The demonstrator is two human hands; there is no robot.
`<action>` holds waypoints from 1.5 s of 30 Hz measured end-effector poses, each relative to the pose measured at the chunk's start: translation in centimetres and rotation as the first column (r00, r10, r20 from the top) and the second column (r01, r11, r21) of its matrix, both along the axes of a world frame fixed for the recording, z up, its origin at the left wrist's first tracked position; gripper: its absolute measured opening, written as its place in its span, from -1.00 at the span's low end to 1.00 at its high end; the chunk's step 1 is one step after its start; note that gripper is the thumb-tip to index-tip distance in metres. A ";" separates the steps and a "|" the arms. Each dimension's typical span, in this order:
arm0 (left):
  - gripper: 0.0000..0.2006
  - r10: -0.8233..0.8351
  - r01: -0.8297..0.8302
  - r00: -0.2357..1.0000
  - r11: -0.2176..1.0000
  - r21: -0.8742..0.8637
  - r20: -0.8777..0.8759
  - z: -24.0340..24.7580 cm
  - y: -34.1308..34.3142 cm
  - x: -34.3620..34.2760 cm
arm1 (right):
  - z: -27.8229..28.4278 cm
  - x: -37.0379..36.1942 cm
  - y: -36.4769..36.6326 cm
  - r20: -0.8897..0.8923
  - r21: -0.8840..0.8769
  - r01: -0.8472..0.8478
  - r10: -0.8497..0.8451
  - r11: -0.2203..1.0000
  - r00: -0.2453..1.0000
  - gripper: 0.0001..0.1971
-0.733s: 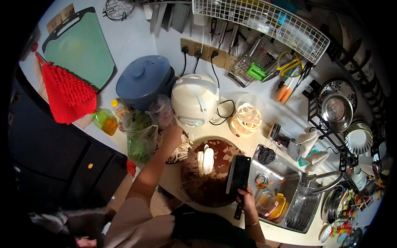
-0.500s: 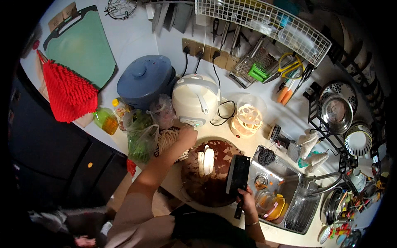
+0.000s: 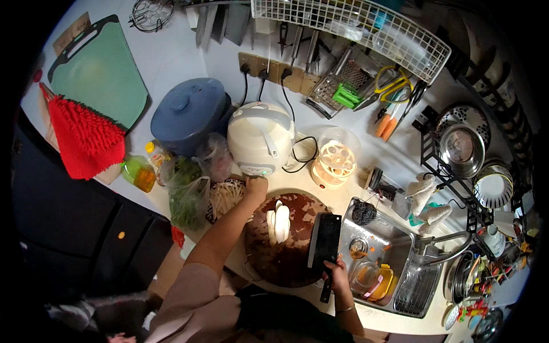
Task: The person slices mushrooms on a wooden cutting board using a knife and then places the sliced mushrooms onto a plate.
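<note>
My right hand (image 3: 338, 274) is wrapped round the black handle of a cleaver (image 3: 325, 240), its dark broad blade over the right side of a round brown chopping board (image 3: 280, 266). Long white slices (image 3: 278, 223), apparently king oyster mushroom, lie together on the board's upper middle. Beyond the board's far left edge, my left hand (image 3: 257, 186) is at the lower front of a white rice cooker (image 3: 260, 137), beside its small lit panel. Its fingers are mostly hidden, and contact cannot be made out. Pale thin strips (image 3: 226, 197) fill a basket left of that hand.
Bagged greens (image 3: 189, 200), a blue lidded pot (image 3: 186, 111) and a bottle (image 3: 139, 171) stand at the left. A lit egg steamer (image 3: 334, 163) is behind the board. To the right is a steel sink (image 3: 400, 257) with a yellow container (image 3: 382, 283). Tools hang along the wall.
The whole view has shifted slightly. My left hand has moved a little closer to the rice cooker's lit panel. The cleaver stays in my right hand over the board; the white slices look unmoved.
</note>
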State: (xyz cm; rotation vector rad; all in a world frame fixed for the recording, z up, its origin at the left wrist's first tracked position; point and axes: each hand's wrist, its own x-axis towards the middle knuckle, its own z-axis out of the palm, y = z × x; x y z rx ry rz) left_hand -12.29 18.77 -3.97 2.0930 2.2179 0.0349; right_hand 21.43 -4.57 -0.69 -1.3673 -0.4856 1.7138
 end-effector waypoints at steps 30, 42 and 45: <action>-0.65 -0.658 0.633 0.752 0.739 0.230 0.045 4.8 -5.9 -6.0 | 1.7 -0.4 0.1 0.058 0.000 -0.023 0.023 1.000 0.998 -0.87; -0.68 -0.613 0.613 0.787 0.790 0.029 0.072 0.7 -1.3 -2.4 | 1.0 0.2 0.3 0.061 -0.009 -0.062 0.063 0.998 0.996 -0.84; -0.70 -0.546 0.547 0.837 0.835 -0.053 0.038 0.0 -0.4 -2.5 | 1.0 0.0 0.4 0.046 -0.010 -0.043 0.044 0.999 0.998 -0.85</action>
